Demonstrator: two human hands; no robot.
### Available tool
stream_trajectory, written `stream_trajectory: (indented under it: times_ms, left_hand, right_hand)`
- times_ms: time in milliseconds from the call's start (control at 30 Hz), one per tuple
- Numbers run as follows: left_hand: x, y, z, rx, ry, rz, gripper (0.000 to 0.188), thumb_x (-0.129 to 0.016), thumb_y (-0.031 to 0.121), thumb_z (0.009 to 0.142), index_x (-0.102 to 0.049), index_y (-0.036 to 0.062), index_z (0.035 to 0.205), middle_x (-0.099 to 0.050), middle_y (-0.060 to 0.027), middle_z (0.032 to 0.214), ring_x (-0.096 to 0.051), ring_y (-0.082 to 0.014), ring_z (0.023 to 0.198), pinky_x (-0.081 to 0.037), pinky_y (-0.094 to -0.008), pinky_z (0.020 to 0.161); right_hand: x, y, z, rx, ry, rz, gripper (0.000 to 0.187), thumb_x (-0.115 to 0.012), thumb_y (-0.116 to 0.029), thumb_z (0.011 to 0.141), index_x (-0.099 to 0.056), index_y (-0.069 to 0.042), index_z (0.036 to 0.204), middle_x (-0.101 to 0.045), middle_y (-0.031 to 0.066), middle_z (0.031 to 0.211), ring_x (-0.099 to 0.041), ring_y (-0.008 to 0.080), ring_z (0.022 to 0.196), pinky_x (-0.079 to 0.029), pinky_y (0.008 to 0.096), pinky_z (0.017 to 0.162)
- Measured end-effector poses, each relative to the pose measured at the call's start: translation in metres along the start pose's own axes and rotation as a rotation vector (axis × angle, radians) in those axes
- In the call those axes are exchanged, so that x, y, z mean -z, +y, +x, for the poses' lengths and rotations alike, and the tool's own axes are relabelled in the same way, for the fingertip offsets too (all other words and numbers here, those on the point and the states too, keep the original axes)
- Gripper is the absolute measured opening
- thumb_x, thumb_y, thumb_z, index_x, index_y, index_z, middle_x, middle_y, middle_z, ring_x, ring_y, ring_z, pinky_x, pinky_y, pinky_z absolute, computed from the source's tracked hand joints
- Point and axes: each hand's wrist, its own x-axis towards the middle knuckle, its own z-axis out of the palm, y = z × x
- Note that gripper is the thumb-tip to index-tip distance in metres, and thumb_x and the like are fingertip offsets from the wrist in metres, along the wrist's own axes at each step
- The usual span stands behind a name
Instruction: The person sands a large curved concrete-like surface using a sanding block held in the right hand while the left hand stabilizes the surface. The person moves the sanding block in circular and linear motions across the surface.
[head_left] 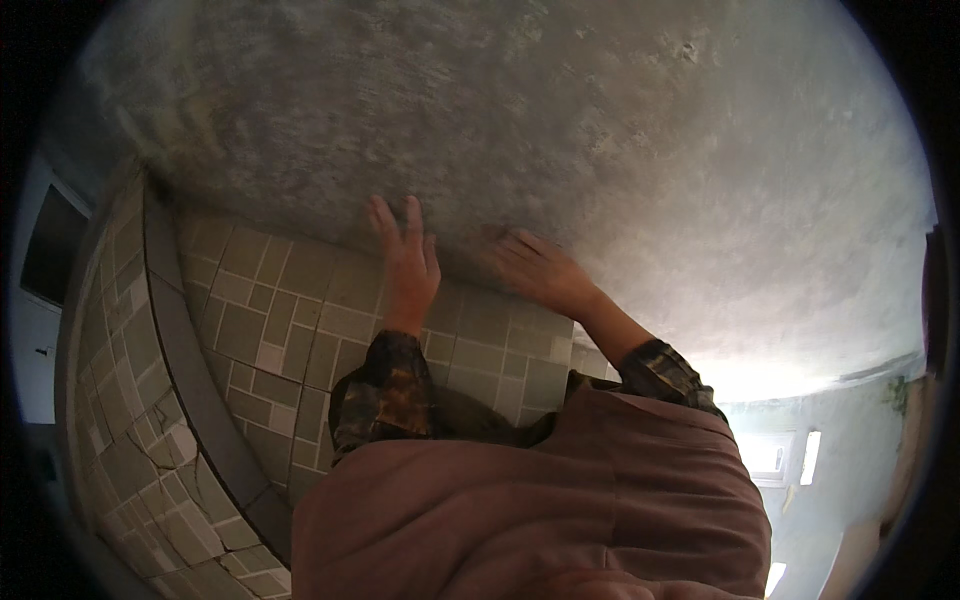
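Observation:
A rough grey plastered wall (420,110) fills the upper part of the view, mottled darker to the left and paler to the right. My left hand (407,268) is raised close to its lower part, with the fingers stretched out and apart and nothing in them. To its right, my right hand (545,272) reaches leftward at the foot of the wall, its fingers extended and slightly smeared by motion. No object shows in it. Whether either hand touches the wall, I cannot tell.
Grey-green tiles (345,322) in mixed sizes cover the floor below my hands. At the left runs a raised tiled ledge (130,330) with a dark edge strip (195,345); some of its tiles look cracked. Bright window light (768,455) enters at the lower right.

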Motion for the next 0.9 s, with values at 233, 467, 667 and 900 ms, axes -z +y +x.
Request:
stream_trajectory:
  times_ms: [233,467,667,900]
  left_hand:
    - [-0.006,-0.002,-0.002,0.016,-0.003,-0.022,0.068,-0.058,0.009,0.097,-0.024,0.0108,0.156,-0.001,-0.0345,0.159,-0.006,-0.0569,0.146,-0.026,-0.0610,0.114]
    - [-0.018,-0.004,-0.005,0.009,0.017,-0.057,0.074,-0.056,0.013,0.099,-0.013,0.0107,0.159,0.007,-0.0295,0.162,0.003,-0.0520,0.149,-0.011,-0.0631,0.118]
    - [-0.007,-0.001,0.000,-0.039,-0.007,-0.035,0.068,-0.055,0.007,0.098,-0.020,0.0073,0.157,0.004,-0.0343,0.159,-0.001,-0.0575,0.146,-0.022,-0.0647,0.114]
    - [-0.005,0.023,-0.016,-0.097,-0.127,0.008,0.066,-0.055,0.012,0.098,-0.024,0.0079,0.156,0.000,-0.0374,0.158,-0.004,-0.0584,0.145,-0.022,-0.0641,0.114]
  right_hand:
    - [-0.004,-0.001,-0.094,-0.107,-0.143,0.132,0.051,-0.063,-0.021,0.087,-0.056,-0.003,0.134,-0.060,0.0089,0.136,-0.055,0.0222,0.128,-0.034,0.0408,0.117]
    - [0.003,0.003,-0.011,-0.117,0.153,0.066,0.051,-0.065,-0.018,0.081,-0.059,-0.001,0.129,-0.061,0.0114,0.134,-0.056,0.0264,0.125,-0.038,0.0422,0.115]
    - [0.029,0.011,-0.040,-0.094,-0.005,0.088,0.047,-0.065,-0.016,0.082,-0.061,-0.003,0.127,-0.062,0.0113,0.132,-0.057,0.0259,0.124,-0.038,0.0419,0.115]
    - [0.060,0.033,-0.109,-0.353,0.190,0.008,0.034,-0.066,-0.011,0.078,-0.067,-0.007,0.113,-0.063,0.0057,0.132,-0.056,0.0227,0.126,-0.039,0.0434,0.115]
